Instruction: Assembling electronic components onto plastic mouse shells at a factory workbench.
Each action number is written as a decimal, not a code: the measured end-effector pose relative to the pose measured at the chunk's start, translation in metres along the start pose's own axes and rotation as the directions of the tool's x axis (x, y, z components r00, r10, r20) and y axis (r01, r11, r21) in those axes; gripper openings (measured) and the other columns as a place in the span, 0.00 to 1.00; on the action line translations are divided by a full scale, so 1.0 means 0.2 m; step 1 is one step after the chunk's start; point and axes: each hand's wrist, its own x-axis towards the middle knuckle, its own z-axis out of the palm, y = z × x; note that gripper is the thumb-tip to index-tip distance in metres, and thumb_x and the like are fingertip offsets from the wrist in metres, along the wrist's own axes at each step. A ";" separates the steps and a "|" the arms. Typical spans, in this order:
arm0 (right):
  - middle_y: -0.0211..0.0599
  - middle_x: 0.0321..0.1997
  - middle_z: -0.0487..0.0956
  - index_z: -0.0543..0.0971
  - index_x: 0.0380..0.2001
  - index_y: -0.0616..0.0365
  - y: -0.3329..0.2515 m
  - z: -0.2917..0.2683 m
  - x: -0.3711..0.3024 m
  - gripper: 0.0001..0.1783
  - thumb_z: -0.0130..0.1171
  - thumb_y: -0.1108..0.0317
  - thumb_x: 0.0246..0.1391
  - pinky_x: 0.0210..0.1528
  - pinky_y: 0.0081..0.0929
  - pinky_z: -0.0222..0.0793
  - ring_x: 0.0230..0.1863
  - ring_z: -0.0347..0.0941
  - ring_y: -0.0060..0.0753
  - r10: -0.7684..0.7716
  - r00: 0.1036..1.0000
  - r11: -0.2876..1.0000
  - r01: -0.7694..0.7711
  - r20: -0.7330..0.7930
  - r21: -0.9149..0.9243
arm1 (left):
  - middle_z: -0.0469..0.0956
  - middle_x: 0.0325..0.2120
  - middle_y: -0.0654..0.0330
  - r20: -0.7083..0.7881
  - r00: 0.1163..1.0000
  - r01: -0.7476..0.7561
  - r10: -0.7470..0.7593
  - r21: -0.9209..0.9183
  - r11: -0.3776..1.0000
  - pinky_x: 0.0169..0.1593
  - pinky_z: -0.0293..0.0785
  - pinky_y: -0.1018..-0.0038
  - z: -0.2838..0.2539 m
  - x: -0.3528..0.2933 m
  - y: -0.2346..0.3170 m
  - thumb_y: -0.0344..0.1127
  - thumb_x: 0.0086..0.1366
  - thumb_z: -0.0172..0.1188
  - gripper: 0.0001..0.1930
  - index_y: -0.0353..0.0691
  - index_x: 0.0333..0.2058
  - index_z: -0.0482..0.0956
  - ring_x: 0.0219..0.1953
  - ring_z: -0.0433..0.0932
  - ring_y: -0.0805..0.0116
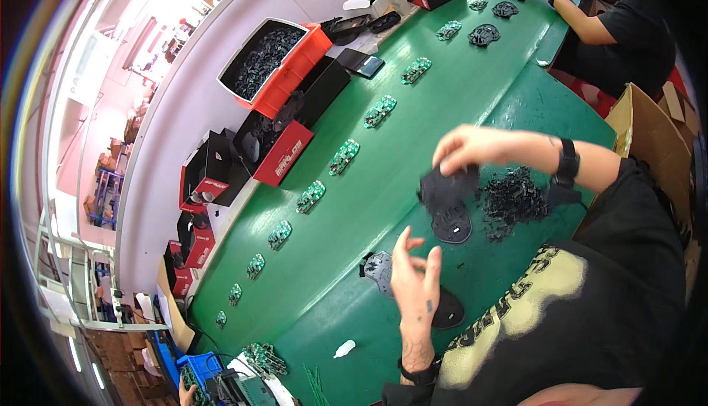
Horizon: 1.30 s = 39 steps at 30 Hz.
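Observation:
My right hand (472, 146) pinches a dark plastic shell piece (445, 191), blurred by motion, above the green work table. Just below it lies a rounded black plastic base (452, 227) with small pale marks. My left hand (415, 280) hovers nearer to me, fingers apart, with nothing visible in it. Beside its fingers rests a grey-black shell part (378, 270). A further dark rounded part (448, 310) shows behind the left wrist, partly hidden. Right of the held piece sits a heap of small black plastic bits (515, 199).
A row of green circuit boards (344, 157) runs along the table. Behind it stand an orange bin (284, 67) of black parts and red-black boxes (284, 154). A small white bottle (344, 348) lies near the front. At the far right works another person (616, 30).

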 end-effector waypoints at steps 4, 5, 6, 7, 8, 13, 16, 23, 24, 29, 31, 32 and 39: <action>0.40 0.39 0.85 0.85 0.38 0.63 0.14 -0.61 0.28 0.18 0.73 0.67 0.42 0.47 0.26 0.73 0.40 0.79 0.28 -0.331 0.878 0.895 0.176 -0.346 -0.411 | 0.79 0.38 0.60 0.006 1.000 -0.001 -0.001 0.248 0.969 0.31 0.72 0.77 -0.16 -0.17 -0.11 0.30 0.59 0.67 0.18 0.37 0.49 0.79 0.26 0.74 0.77; 0.43 0.40 0.85 0.85 0.37 0.62 0.21 -0.74 0.34 0.21 0.75 0.65 0.38 0.48 0.28 0.74 0.41 0.80 0.32 -0.354 0.829 0.898 0.173 -0.432 -0.405 | 0.79 0.38 0.59 0.014 0.999 0.029 -0.035 0.313 0.949 0.36 0.74 0.73 -0.18 -0.22 -0.12 0.31 0.56 0.70 0.18 0.38 0.47 0.81 0.31 0.77 0.70; 0.44 0.41 0.84 0.85 0.36 0.61 0.26 -0.84 0.39 0.22 0.76 0.62 0.36 0.49 0.30 0.74 0.43 0.80 0.35 -0.392 0.743 0.850 0.068 -0.542 -0.522 | 0.79 0.38 0.59 0.011 0.999 0.042 -0.047 0.314 0.949 0.36 0.74 0.73 -0.19 -0.25 -0.13 0.31 0.56 0.70 0.18 0.38 0.47 0.81 0.31 0.77 0.70; 0.44 0.41 0.84 0.85 0.36 0.61 0.25 -0.86 0.40 0.24 0.77 0.59 0.34 0.49 0.30 0.74 0.44 0.80 0.38 -0.357 0.712 0.863 0.003 -0.605 -0.505 | 0.79 0.38 0.58 0.008 0.998 -0.057 0.059 0.422 0.905 0.40 0.74 0.70 -0.20 -0.29 -0.16 0.31 0.55 0.71 0.19 0.38 0.46 0.81 0.35 0.77 0.65; 0.44 0.41 0.85 0.86 0.35 0.60 0.26 -0.87 0.41 0.23 0.77 0.58 0.35 0.49 0.30 0.74 0.44 0.80 0.37 -0.333 0.663 0.863 -0.072 -0.670 -0.500 | 0.79 0.39 0.57 0.021 0.986 -0.150 0.164 0.524 0.839 0.44 0.75 0.68 -0.21 -0.32 -0.17 0.32 0.54 0.71 0.20 0.38 0.46 0.81 0.39 0.77 0.61; 0.43 0.41 0.83 0.85 0.35 0.56 0.28 -0.85 0.41 0.23 0.76 0.54 0.36 0.52 0.31 0.72 0.46 0.79 0.40 -0.362 0.630 0.759 -0.227 -0.686 -0.610 | 0.77 0.41 0.53 0.008 1.000 0.009 -0.015 0.489 0.872 0.48 0.73 0.61 -0.19 -0.40 -0.22 0.37 0.57 0.71 0.25 0.39 0.53 0.77 0.43 0.76 0.53; 0.41 0.41 0.82 0.84 0.37 0.55 0.27 -0.68 0.42 0.21 0.72 0.55 0.41 0.52 0.34 0.71 0.48 0.76 0.42 -0.664 0.441 0.535 -0.284 -0.603 -0.796 | 0.75 0.40 0.54 -0.013 1.000 -0.017 0.027 0.497 0.867 0.48 0.73 0.64 -0.18 -0.38 -0.24 0.35 0.55 0.71 0.27 0.42 0.54 0.77 0.43 0.75 0.56; 0.44 0.28 0.81 0.83 0.30 0.61 -0.22 0.26 -0.28 0.10 0.64 0.65 0.46 0.38 0.38 0.75 0.32 0.79 0.46 0.008 0.956 0.446 0.260 0.295 -0.857 | 0.75 0.38 0.56 0.016 0.989 -0.138 0.149 0.474 0.870 0.39 0.75 0.68 -0.16 -0.36 -0.27 0.33 0.54 0.72 0.20 0.40 0.47 0.81 0.36 0.76 0.60; 0.44 0.31 0.80 0.83 0.30 0.61 -0.24 0.30 -0.35 0.10 0.65 0.65 0.47 0.39 0.38 0.74 0.35 0.79 0.46 0.159 0.939 0.453 0.206 0.306 -0.867 | 0.76 0.36 0.59 -0.029 0.999 -0.028 0.042 0.383 0.923 0.35 0.74 0.75 -0.15 -0.37 -0.27 0.30 0.53 0.72 0.17 0.37 0.43 0.80 0.32 0.77 0.70; 0.40 0.29 0.77 0.80 0.29 0.61 0.09 0.28 -0.43 0.13 0.69 0.62 0.46 0.38 0.39 0.73 0.35 0.77 0.44 -0.005 0.969 0.568 0.206 0.246 -0.797 | 0.77 0.33 0.60 -0.133 0.941 0.297 -0.312 -0.121 0.947 0.22 0.67 0.84 -0.18 -0.46 -0.29 0.22 0.60 0.65 0.21 0.35 0.50 0.69 0.20 0.72 0.78; 0.41 0.30 0.79 0.79 0.27 0.62 0.14 0.30 -0.44 0.13 0.69 0.63 0.45 0.38 0.41 0.73 0.35 0.78 0.46 -0.025 0.982 0.634 0.161 0.188 -0.757 | 0.77 0.33 0.59 -0.119 0.926 0.336 -0.357 -0.169 0.927 0.20 0.67 0.83 -0.18 -0.45 -0.25 0.22 0.61 0.63 0.21 0.35 0.51 0.69 0.19 0.72 0.78; 0.41 0.30 0.79 0.79 0.27 0.62 0.16 0.31 -0.44 0.13 0.69 0.63 0.45 0.38 0.41 0.73 0.35 0.78 0.46 -0.022 0.983 0.631 0.154 0.181 -0.760 | 0.77 0.33 0.59 -0.080 0.903 0.392 -0.422 -0.252 0.885 0.19 0.67 0.83 -0.18 -0.43 -0.21 0.22 0.62 0.62 0.20 0.35 0.52 0.69 0.18 0.72 0.78; 0.40 0.30 0.76 0.78 0.26 0.61 0.19 0.34 -0.42 0.10 0.66 0.67 0.43 0.39 0.41 0.74 0.36 0.76 0.46 -0.172 0.952 0.571 0.304 0.252 -0.762 | 0.76 0.35 0.55 0.041 0.889 0.441 -0.456 -0.341 0.830 0.19 0.69 0.83 -0.15 -0.41 -0.16 0.21 0.64 0.58 0.20 0.33 0.55 0.70 0.18 0.74 0.76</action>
